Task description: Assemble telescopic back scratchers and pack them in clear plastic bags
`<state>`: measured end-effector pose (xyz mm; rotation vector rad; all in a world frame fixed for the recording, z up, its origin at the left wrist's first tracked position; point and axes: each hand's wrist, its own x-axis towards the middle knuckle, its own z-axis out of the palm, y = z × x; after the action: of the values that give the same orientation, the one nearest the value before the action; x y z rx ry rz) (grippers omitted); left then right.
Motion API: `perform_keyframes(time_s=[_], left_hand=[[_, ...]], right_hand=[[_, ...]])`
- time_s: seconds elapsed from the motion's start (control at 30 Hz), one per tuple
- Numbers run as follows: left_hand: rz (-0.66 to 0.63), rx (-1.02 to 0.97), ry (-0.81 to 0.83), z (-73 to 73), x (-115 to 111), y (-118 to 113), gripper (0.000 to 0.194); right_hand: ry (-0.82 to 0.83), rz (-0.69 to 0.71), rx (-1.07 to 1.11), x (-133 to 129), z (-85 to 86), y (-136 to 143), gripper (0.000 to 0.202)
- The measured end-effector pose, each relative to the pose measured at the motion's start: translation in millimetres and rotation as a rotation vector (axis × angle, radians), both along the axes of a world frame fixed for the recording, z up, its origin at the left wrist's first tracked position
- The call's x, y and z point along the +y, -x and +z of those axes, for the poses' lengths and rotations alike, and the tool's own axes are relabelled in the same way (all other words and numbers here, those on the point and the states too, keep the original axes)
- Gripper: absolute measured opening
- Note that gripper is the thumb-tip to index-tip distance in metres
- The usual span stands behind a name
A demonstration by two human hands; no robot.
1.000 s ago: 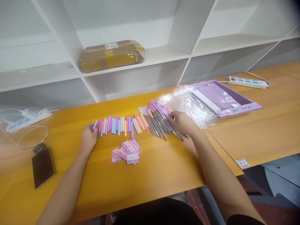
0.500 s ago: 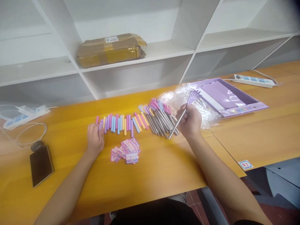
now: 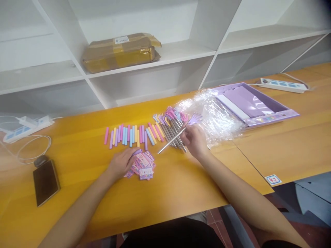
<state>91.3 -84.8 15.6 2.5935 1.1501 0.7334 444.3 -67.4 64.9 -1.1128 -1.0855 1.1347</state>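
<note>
Hands (image 3: 121, 163) (image 3: 196, 140) apart, gripping, forearms (image 3: 85, 203) (image 3: 232, 182) angled inward

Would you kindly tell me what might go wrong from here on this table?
The left hand, holding a purple tube, is close to the loose cards and might brush them out of their pile.

The metal rod in the right hand slants across other rods in this view; it might knock them askew.

White open shelving (image 3: 204, 20) fills the top of the frame, its lower compartments (image 3: 150, 86) greyish in shadow; a yellow-brown wooden table (image 3: 181, 199) spans the middle (a seam (image 3: 252, 164) crosses it at right), with reddish floor tiles (image 3: 216, 225) lower right
</note>
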Motion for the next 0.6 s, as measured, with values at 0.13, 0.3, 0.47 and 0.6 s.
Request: perform_keyframes(time_s=[0.13,0.3,0.47,0.6], left_hand=[[-0.006,-0.038,-0.025,0.2,6,6,0.038],[-0.017,-0.047,-0.046,-0.7,7,4,0.042],[-0.03,-0.082,-0.094,-2.7,8,3,0.041],[-0.032,-0.112,-0.095,-4.3,9,4,0.039]], right_hand=[[-0.001,0.042,0.199,-8,-3.4,15,0.037],[0.022,0.108,0.241,-10,-10.8,20,0.036],[0.019,0.121,0.207,-10,-15.8,22,0.037],[0.029,0.129,0.19,-11,-16.3,23,0.036]])
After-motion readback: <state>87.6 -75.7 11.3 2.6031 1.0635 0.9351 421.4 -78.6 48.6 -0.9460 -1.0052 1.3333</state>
